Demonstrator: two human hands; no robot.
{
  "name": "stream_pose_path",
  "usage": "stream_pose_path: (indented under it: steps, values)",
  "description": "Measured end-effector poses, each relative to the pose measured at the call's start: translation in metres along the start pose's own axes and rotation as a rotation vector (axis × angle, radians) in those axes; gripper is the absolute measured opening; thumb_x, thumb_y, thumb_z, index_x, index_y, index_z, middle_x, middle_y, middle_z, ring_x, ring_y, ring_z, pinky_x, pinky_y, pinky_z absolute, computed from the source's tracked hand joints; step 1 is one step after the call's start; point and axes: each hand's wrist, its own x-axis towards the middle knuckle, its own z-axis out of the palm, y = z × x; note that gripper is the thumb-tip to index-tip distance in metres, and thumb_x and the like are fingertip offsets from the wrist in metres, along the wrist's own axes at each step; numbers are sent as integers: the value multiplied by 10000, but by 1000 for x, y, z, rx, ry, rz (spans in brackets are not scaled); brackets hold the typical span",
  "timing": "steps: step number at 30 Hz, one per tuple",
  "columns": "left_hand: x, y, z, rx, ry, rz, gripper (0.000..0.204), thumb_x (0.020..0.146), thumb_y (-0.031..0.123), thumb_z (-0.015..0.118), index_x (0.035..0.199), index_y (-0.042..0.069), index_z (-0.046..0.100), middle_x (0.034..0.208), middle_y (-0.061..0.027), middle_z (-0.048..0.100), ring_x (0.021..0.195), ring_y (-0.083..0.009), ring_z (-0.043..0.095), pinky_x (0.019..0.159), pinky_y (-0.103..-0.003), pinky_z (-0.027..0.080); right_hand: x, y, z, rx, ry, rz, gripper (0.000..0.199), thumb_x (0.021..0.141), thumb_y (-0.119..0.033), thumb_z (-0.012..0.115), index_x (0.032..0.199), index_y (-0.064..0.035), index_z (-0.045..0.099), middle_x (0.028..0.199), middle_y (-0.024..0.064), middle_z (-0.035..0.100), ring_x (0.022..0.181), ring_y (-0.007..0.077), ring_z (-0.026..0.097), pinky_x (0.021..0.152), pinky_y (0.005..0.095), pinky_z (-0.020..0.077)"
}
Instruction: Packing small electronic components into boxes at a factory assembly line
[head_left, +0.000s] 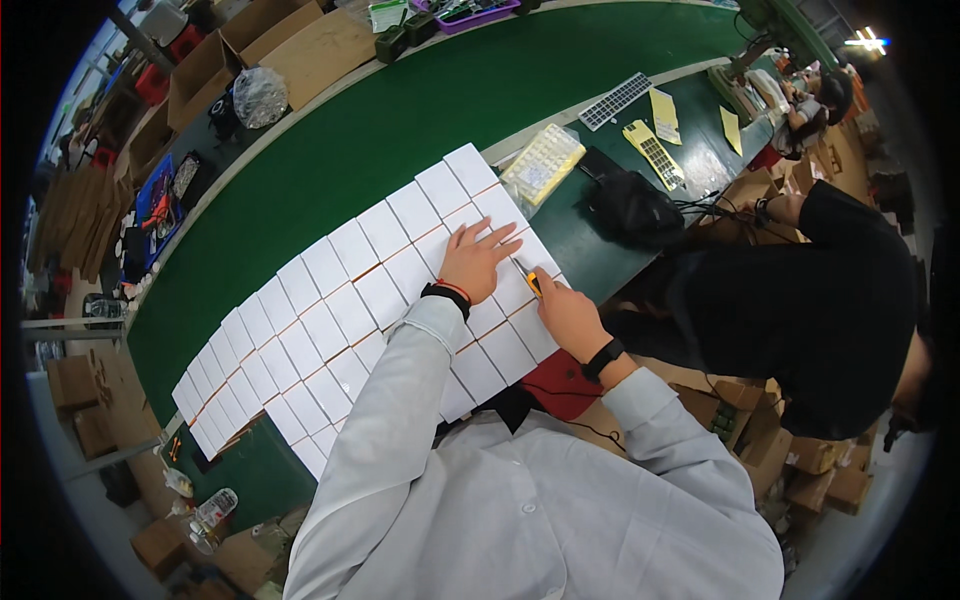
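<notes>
Rows of white flat boxes (352, 248), with brown seams between them, lie side by side on a green table. My left hand (472, 265) rests on the boxes toward the right end, its fingers spread over their tops. Just to its right, my right hand (572, 318) is closed around a yellow utility knife (535, 285). The knife's front end points at a seam between two boxes; its blade is too small to make out.
A green conveyor belt (330, 140) curves beyond the boxes. At the right lie a yellow tray (543, 163), a black bag (625, 205) and a keypad sheet (615, 101). A person in black (800, 310) bends close on my right. Bottles (215, 508) stand lower left.
</notes>
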Motion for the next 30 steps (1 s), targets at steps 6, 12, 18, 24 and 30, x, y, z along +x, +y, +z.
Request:
stream_pose_path:
  steps: [6,12,18,24,30]
  values:
    - [0,1,0,0,15,11,658,796,-28,579,1364,302,616,1568,96,419,1435,-272,365,1182,-476,258,2,-2,10,-51,17,12,488,916,-124,538,1392,-37,477,925,169,697,689,353,703,600,463,576]
    - [3,-2,1,33,-7,20,673,798,-26,586,1384,304,598,1570,99,415,1434,-266,367,1177,-462,268,22,-13,-2,-233,40,-43,222,928,-130,520,1107,-17,589,723,123,692,642,307,710,538,422,561]
    - [-10,-9,-13,-56,25,44,669,786,-46,564,1374,269,608,1533,75,474,1426,-278,386,1150,-458,328,-20,-11,-40,-241,-80,-58,380,938,-165,521,1290,-27,562,808,124,705,684,307,712,582,434,568]
    - [-44,-18,-27,-26,-68,108,633,773,-48,567,1353,202,619,1503,104,504,1424,-264,391,1127,-450,357,-30,-44,22,-67,-3,-5,455,931,-147,527,1367,-16,502,847,139,682,667,320,700,581,443,567]
    - [-50,-19,-27,-6,-41,115,632,778,-37,576,1366,193,608,1510,96,496,1434,-256,377,1145,-434,339,-19,-50,31,-89,-8,0,440,945,-147,514,1365,-14,506,878,154,679,686,325,703,584,444,568]
